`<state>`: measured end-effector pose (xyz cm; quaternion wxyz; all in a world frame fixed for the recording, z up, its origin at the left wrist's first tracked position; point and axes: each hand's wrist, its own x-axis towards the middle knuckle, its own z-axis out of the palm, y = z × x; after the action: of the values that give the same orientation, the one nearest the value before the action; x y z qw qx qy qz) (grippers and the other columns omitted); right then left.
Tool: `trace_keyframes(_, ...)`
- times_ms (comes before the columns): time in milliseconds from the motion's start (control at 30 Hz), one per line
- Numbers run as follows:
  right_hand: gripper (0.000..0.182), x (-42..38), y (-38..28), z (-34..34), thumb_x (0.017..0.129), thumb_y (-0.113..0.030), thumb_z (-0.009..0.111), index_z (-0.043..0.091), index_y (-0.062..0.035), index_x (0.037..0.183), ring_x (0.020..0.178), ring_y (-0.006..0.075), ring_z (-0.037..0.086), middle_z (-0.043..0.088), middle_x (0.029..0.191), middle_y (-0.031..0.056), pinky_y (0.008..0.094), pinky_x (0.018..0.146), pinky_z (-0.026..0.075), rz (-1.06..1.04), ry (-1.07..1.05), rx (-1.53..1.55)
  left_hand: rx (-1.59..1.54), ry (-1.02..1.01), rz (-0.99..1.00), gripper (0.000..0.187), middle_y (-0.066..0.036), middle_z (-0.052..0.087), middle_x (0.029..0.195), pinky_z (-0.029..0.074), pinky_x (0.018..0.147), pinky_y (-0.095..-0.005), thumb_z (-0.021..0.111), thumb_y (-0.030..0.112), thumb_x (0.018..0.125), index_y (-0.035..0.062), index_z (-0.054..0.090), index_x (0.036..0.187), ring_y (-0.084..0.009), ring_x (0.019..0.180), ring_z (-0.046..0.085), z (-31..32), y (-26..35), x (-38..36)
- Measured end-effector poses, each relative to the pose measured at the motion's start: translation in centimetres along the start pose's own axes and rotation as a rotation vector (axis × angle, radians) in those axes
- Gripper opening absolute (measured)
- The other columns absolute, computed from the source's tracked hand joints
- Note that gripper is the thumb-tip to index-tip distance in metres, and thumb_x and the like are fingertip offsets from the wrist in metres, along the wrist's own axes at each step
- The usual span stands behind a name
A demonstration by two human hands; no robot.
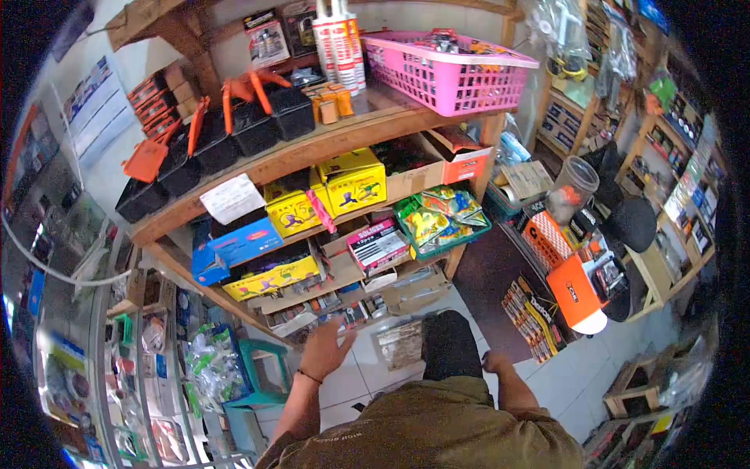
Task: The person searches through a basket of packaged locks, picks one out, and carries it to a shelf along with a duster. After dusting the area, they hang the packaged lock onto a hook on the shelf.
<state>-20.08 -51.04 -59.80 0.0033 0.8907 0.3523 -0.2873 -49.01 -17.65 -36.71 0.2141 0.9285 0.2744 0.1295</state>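
The left hand (324,352), empty and loosely spread, is near the small boxes (354,313), best approached gently. The right hand (495,361), its grip unclear, is near the yellow packs (536,322).

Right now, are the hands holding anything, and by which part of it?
The left hand is open and holds nothing. The right hand shows too small and unclear to tell.
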Motion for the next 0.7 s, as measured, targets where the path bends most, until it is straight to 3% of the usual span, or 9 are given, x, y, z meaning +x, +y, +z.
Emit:
trace_keyframes(33,0.025,-0.4,0.0,-1.4,0.076,-0.029,0.054,0.061,-0.0074,0.084,0.065,0.0207,0.06,0.062,0.077,0.0061,0.0386,0.055,0.047,-0.041,0.141,0.326,0.002,-0.003,0.012,0.047,-0.019,0.055,0.102,0.044,0.077,-0.0408,0.051,0.036,0.081,-0.0005,0.047,0.109,-0.0324,0.091,0.055,0.3,0.5,0.3)
trace_keyframes(67,0.019,-0.6,-1.2,-2.3,0.076,-0.024,0.054,0.058,-0.0071,0.083,0.061,0.0185,0.059,0.061,0.075,0.0067,0.0369,0.048,0.045,0.422,0.028,1.002,-0.107,-0.104,0.089,0.047,-0.019,0.055,0.103,0.044,0.076,-0.0389,0.051,0.036,0.081,0.0001,0.046,0.111,-0.0322,0.091,0.055,0.9,0.8,0.2)
trace_keyframes(133,0.019,-0.1,-0.4,-1.8,0.077,-0.024,0.053,0.057,-0.0071,0.083,0.059,0.0183,0.059,0.061,0.075,0.0073,0.0345,0.046,0.044,0.423,0.094,1.067,-0.213,-0.206,0.168,0.048,-0.018,0.055,0.104,0.045,0.076,-0.0371,0.052,0.035,0.081,0.0007,0.045,0.114,-0.0319,0.09,0.056,1.6,1.5,0.5)
trace_keyframes(233,0.017,1.0,-2.2,-3.2,0.08,-0.023,0.051,0.054,-0.0057,0.083,0.054,0.0164,0.057,0.06,0.072,0.0079,0.028,0.042,0.042,0.411,0.188,0.998,-0.469,-0.578,-0.018,0.047,-0.015,0.054,0.108,0.044,0.08,-0.0336,0.052,0.032,0.083,0.002,0.042,0.118,-0.0259,0.095,0.055,1.5,2.4,0.8)
trace_keyframes(300,0.021,2.6,-4.0,-6.5,0.081,-0.024,0.051,0.054,-0.0046,0.076,0.054,0.0153,0.057,0.058,0.068,0.007,0.0281,0.041,0.042,0.375,0.306,1.401,-0.8,-0.638,-0.006,0.042,-0.012,0.055,0.109,0.043,0.081,-0.031,0.05,0.026,0.085,0.0035,0.042,0.119,-0.0196,0.097,0.055,1.9,2.4,1.7)
trace_keyframes(400,0.019,7.8,-5.4,-14.2,0.084,-0.015,0.049,0.056,0.0013,0.078,0.058,0.0112,0.053,0.056,0.071,0.0054,0.0248,0.052,0.043,-0.059,0.679,1.294,-0.906,-0.653,-0.049,0.037,-0.008,0.055,0.109,0.043,0.081,-0.0296,0.049,0.019,0.086,0.0045,0.041,0.12,-0.0164,0.097,0.054,1.3,3.3,4.6)
trace_keyframes(433,0.017,9.9,-5.1,-17.7,0.086,-0.013,0.047,0.055,0.0007,0.081,0.066,0.0105,0.051,0.056,0.072,0.0038,0.0238,0.061,0.041,-0.375,0.833,1.163,-0.996,-0.652,-0.098,0.037,-0.008,0.055,0.109,0.042,0.081,-0.0294,0.049,0.019,0.086,0.0048,0.041,0.12,-0.0164,0.097,0.053,0.6,4.1,5.9)
trace_keyframes(467,0.016,8.0,-8.3,-24.7,0.085,-0.013,0.049,0.054,0.0011,0.08,0.068,0.0107,0.05,0.056,0.072,0.0041,0.0239,0.064,0.04,-0.218,0.822,1.241,-0.992,-0.656,-0.108,0.037,-0.008,0.055,0.109,0.042,0.081,-0.0294,0.049,0.019,0.086,0.0048,0.041,0.12,-0.0164,0.097,0.053,0.0,4.7,7.2)
trace_keyframes(700,0.012,2.2,-14.0,-55.5,0.072,-0.001,0.056,0.059,-0.0004,0.083,0.065,0.0206,0.057,0.06,0.073,0.0096,0.028,0.059,0.044,-0.952,1.452,0.593,-0.917,-0.598,-0.057,0.028,-0.008,0.057,0.102,0.042,0.081,-0.0296,0.051,0.008,0.082,0.0014,0.05,0.11,-0.0159,0.093,0.055,-10.0,14.0,20.3)
